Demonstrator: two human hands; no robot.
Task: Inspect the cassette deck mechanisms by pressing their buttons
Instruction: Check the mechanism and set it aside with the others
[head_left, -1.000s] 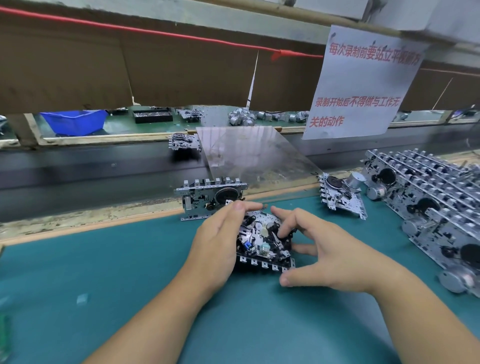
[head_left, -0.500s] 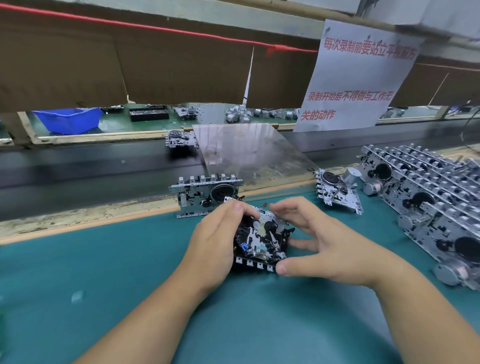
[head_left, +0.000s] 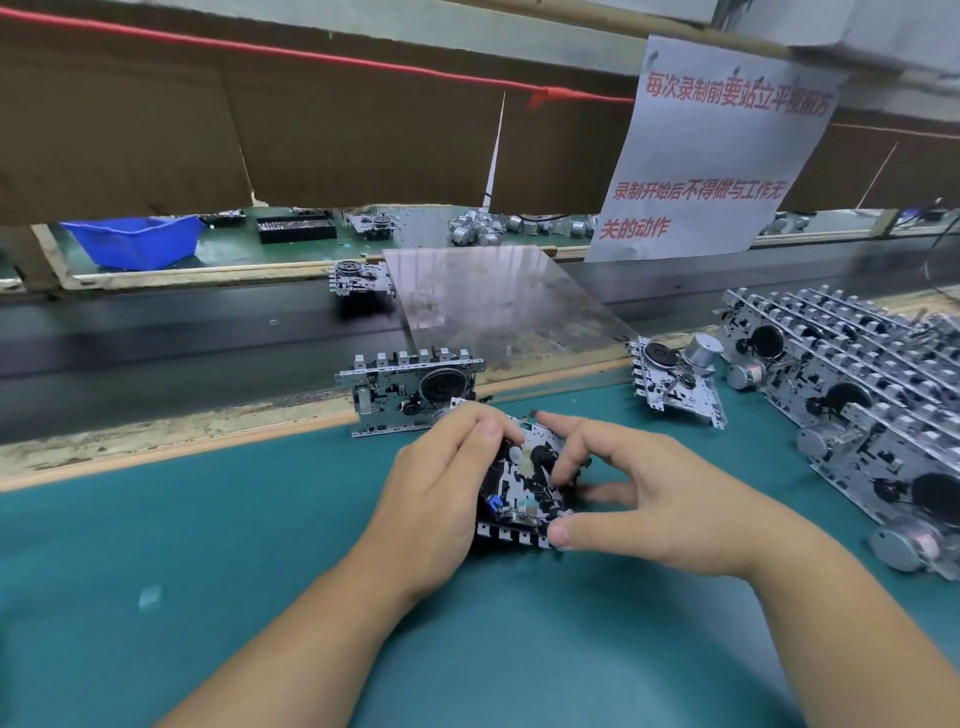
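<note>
On the teal counter, one cassette deck mechanism under test.
Both my hands grip it, left hand wrapping its side, right hand fingering its top. Stacked mechanisms at right apparently still await their button checks.

The bench has a teal mat. On it lie 1 cassette mechanism at the far edge, another mechanism to the right, and a stack of mechanisms at the right side. A small scrap lies at the left.
</note>
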